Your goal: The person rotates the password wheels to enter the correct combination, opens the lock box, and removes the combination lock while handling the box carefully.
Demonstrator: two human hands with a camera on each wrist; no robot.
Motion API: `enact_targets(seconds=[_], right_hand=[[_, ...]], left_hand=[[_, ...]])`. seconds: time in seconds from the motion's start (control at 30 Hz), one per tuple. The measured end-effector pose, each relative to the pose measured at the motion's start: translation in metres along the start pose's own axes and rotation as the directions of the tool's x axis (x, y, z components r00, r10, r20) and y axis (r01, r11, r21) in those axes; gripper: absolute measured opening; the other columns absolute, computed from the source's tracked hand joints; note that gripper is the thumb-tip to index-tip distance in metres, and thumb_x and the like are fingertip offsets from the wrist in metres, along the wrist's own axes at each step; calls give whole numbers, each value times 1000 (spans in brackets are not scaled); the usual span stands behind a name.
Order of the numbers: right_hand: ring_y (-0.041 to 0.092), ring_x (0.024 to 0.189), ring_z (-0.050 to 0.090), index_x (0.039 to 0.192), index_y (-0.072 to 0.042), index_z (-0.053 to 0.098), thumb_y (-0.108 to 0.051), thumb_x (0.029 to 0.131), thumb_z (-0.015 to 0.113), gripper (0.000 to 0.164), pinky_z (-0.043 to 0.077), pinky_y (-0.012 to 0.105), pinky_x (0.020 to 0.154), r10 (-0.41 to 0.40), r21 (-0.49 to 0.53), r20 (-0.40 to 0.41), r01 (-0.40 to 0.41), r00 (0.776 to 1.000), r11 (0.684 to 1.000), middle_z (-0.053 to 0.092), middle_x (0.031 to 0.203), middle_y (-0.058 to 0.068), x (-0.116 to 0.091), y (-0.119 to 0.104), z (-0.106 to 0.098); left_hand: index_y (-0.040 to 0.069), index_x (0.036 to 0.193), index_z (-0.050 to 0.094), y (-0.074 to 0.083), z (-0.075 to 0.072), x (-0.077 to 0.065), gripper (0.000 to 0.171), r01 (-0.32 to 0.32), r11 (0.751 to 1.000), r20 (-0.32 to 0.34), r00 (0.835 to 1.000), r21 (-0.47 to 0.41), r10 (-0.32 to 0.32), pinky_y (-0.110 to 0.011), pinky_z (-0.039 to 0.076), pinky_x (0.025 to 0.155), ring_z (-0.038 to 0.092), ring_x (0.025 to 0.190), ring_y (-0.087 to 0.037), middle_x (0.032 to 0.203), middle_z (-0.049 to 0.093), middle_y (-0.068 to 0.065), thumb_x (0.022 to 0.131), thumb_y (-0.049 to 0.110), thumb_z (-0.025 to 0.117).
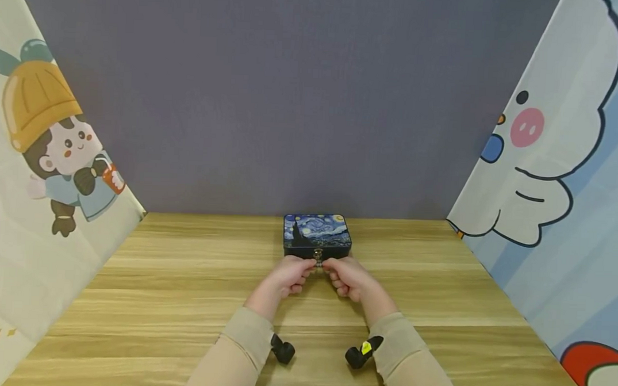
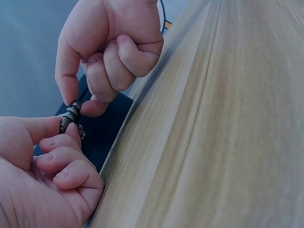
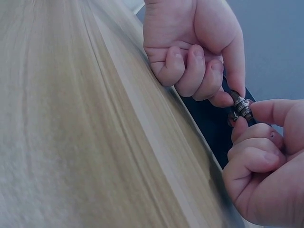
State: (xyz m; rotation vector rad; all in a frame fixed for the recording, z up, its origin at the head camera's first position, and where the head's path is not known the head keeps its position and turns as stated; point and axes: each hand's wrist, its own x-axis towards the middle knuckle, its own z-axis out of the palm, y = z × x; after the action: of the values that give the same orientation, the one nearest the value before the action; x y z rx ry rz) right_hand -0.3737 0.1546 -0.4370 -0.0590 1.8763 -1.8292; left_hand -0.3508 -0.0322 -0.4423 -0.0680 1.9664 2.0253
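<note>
A small box (image 1: pixel 316 231) with a starry night-sky painting on its lid stands closed at the back of the table. From the clasp (image 1: pixel 318 254) on its dark front hangs a small combination padlock (image 2: pixel 71 115) with several numbered dial rings. My left hand (image 1: pixel 291 273) pinches one end of the padlock between thumb and index finger. At the other end, the thumb and index finger of my right hand (image 1: pixel 351 277) pinch it too. The other fingers of both hands are curled inward. Which digits the rings show is too small to read.
The wooden table (image 1: pixel 180 302) spreads around the box and both forearms. Behind it rises a grey-purple panel (image 1: pixel 292 100). Cartoon-printed sheets line the left side (image 1: pixel 13 203) and the right side (image 1: pixel 556 215). A black wrist camera (image 1: pixel 283 349) sits by the left sleeve, another (image 1: pixel 359 356) by the right.
</note>
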Motion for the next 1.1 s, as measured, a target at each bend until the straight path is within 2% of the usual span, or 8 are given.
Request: enact_targets(seconds=[0.4,0.87,1.1], right_hand=[[6,42,23,74,-11,53,-21,93,61,23,19,21,39,-2,2,2,2,1000,1000,32,54,-6,-1,1,0],[8,43,23,83,-7,57,-25,95,60,22,20,22,39,-4,-12,4,4,1000,1000,33,55,-6,0,1,-1],[7,43,22,83,-7,56,-24,94,60,21,19,22,39,5,-8,-9,-5,1000,1000,32,54,-6,1,1,-1]], left_hand=[[-10,108,62,1,2,-2,36,2,1000,3,1000,-5,-2,-22,23,42,21,45,-8,60,36,5,104,25,57],[-9,107,63,2,1,-1,35,1,1000,7,1000,10,-1,-23,24,43,21,45,-8,61,36,5,105,25,56],[-9,107,63,1,1,0,34,0,1000,6,1000,11,0,-23,24,43,23,46,-7,61,37,5,105,25,57]])
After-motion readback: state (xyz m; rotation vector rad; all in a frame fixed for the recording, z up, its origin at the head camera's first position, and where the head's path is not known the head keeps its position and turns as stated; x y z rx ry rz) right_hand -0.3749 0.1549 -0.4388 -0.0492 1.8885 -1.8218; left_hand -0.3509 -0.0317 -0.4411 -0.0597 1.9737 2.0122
